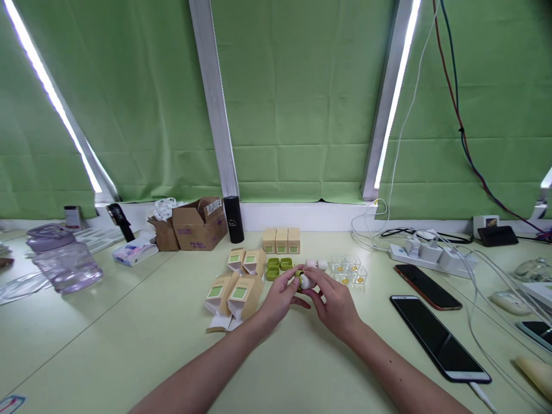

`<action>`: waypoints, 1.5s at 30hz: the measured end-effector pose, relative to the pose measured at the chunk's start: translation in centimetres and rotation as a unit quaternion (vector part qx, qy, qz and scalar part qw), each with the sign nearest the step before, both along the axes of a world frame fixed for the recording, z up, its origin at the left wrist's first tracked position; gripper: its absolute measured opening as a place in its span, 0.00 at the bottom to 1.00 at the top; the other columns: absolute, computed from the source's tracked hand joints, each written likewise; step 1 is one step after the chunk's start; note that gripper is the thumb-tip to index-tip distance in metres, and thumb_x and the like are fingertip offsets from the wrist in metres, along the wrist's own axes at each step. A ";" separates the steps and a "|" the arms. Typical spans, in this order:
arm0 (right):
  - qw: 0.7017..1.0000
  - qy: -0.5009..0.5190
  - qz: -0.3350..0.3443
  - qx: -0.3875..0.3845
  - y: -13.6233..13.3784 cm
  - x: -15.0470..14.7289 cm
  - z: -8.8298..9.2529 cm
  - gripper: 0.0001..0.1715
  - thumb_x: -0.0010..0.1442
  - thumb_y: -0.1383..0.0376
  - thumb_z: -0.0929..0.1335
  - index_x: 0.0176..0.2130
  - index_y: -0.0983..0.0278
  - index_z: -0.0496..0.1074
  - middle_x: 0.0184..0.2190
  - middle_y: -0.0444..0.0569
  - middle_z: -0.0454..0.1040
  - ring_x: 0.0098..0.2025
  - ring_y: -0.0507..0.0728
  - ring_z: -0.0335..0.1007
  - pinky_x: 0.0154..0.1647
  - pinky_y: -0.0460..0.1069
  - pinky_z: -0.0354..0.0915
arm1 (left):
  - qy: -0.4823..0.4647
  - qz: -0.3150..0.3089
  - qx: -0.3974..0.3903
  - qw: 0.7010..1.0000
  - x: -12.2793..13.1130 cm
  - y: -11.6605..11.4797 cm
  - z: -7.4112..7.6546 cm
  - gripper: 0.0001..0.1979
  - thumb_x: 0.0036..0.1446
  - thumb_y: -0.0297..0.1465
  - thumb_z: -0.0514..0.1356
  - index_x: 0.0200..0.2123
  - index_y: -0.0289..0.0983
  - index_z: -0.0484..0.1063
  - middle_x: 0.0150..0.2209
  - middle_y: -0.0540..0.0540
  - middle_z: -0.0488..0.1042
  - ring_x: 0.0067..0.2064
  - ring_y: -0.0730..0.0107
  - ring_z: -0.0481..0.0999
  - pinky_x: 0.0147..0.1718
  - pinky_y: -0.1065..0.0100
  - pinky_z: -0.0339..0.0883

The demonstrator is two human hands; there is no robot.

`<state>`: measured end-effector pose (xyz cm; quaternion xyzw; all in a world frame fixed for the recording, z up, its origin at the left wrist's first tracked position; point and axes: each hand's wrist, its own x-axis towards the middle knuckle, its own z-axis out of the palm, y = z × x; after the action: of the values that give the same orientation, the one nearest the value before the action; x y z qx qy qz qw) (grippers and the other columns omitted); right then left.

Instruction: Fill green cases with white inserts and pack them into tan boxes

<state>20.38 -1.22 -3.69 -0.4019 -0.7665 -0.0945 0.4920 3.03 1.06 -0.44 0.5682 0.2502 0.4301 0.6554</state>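
Note:
My left hand (278,294) and my right hand (338,302) meet above the middle of the table. My left fingers are closed on a small green cup-like piece (297,274). My right fingers pinch a smooth white rounded piece (306,282) against it; fingers partly hide both. Just beyond my left hand stand several square green cups (273,273). White rounded blocks (321,264) sit behind my right hand. To their right are clear plastic boxes (360,276) with yellow centres. Opened kraft boxes with green labels (239,292) lie left of my left hand.
Closed kraft boxes (282,240) stand at the back, near a black bottle (233,219) and a cardboard carton (200,225). A purple jug (65,261) is at left. Two phones (437,333), a power strip (431,261) and loose white cables occupy the right.

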 end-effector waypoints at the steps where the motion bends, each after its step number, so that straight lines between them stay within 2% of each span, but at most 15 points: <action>1: 1.000 -0.005 -0.006 0.004 0.0 0.0 0.0 0.22 0.70 0.69 0.63 0.61 0.60 0.68 0.57 0.56 0.77 0.57 0.60 0.77 0.44 0.52 0.80 | 0.005 0.003 0.004 1.000 0.0 0.0 -0.1 0.34 0.60 0.46 0.67 0.65 0.40 0.68 0.60 0.35 0.71 0.41 0.63 0.78 0.40 0.57 0.78; 7: 0.998 -0.036 -0.029 0.033 -0.3 -0.1 0.4 0.21 0.70 0.70 0.62 0.60 0.62 0.69 0.56 0.57 0.77 0.56 0.60 0.78 0.47 0.52 0.79 | 0.014 0.006 0.035 0.999 0.2 0.0 -0.6 0.39 0.59 0.48 0.66 0.69 0.41 0.62 0.59 0.35 0.73 0.45 0.61 0.80 0.48 0.53 0.77; 12: 0.995 -0.074 -0.050 0.051 -0.3 -0.1 0.3 0.22 0.71 0.70 0.63 0.62 0.63 0.68 0.58 0.59 0.76 0.55 0.61 0.79 0.44 0.51 0.79 | 0.032 0.033 0.085 0.995 0.3 0.0 -0.9 0.35 0.62 0.48 0.63 0.68 0.40 0.63 0.65 0.34 0.68 0.53 0.56 0.78 0.57 0.52 0.73; 17: 0.994 -0.096 -0.039 0.042 -0.1 -0.3 0.2 0.27 0.71 0.70 0.62 0.66 0.64 0.62 0.59 0.61 0.75 0.54 0.61 0.80 0.47 0.53 0.79 | 0.050 0.073 0.121 0.989 0.5 -0.1 -1.2 0.31 0.65 0.46 0.61 0.65 0.37 0.65 0.63 0.34 0.70 0.60 0.53 0.74 0.60 0.54 0.69; 24: 0.992 -0.103 -0.052 0.052 -0.1 -0.9 0.4 0.29 0.71 0.72 0.60 0.69 0.66 0.58 0.60 0.65 0.74 0.50 0.63 0.82 0.40 0.52 0.80 | 0.059 0.113 0.137 0.982 1.0 -0.2 -1.3 0.29 0.66 0.45 0.60 0.64 0.37 0.64 0.55 0.37 0.76 0.53 0.58 0.77 0.54 0.57 0.72; 29: 0.991 -0.100 -0.043 0.076 -0.4 -1.2 1.0 0.28 0.71 0.73 0.61 0.68 0.68 0.59 0.59 0.65 0.74 0.53 0.64 0.80 0.43 0.53 0.80 | 0.063 0.139 0.151 0.977 1.1 -0.3 -1.4 0.28 0.66 0.45 0.59 0.62 0.36 0.65 0.53 0.37 0.77 0.48 0.59 0.78 0.51 0.58 0.74; 35: 0.992 -0.087 -0.038 0.079 -0.4 -0.7 0.7 0.27 0.71 0.71 0.63 0.67 0.65 0.62 0.57 0.62 0.77 0.56 0.63 0.78 0.50 0.55 0.79 | 0.060 0.109 0.145 0.982 0.7 -0.5 -0.9 0.27 0.65 0.44 0.60 0.62 0.38 0.67 0.61 0.36 0.73 0.60 0.53 0.74 0.60 0.56 0.69; 39: 0.993 -0.082 -0.042 0.076 -0.4 -0.6 0.3 0.28 0.70 0.70 0.63 0.67 0.64 0.63 0.56 0.60 0.78 0.56 0.63 0.79 0.51 0.55 0.79 | 0.050 0.082 0.136 0.986 0.8 -0.6 -0.9 0.31 0.61 0.44 0.66 0.64 0.38 0.66 0.63 0.36 0.71 0.65 0.52 0.69 0.64 0.56 0.64; 45: 0.992 -0.086 -0.047 0.076 -0.4 -0.9 0.4 0.28 0.71 0.70 0.63 0.68 0.64 0.62 0.57 0.59 0.78 0.56 0.62 0.78 0.52 0.55 0.78 | 0.041 0.093 0.136 0.985 1.0 -0.4 -1.0 0.31 0.61 0.46 0.66 0.62 0.38 0.68 0.63 0.36 0.71 0.66 0.52 0.68 0.66 0.55 0.62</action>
<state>19.52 -1.65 -3.25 -0.3892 -0.7767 -0.2096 0.4488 4.03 0.69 -1.46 0.6433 0.2682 0.4956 0.5184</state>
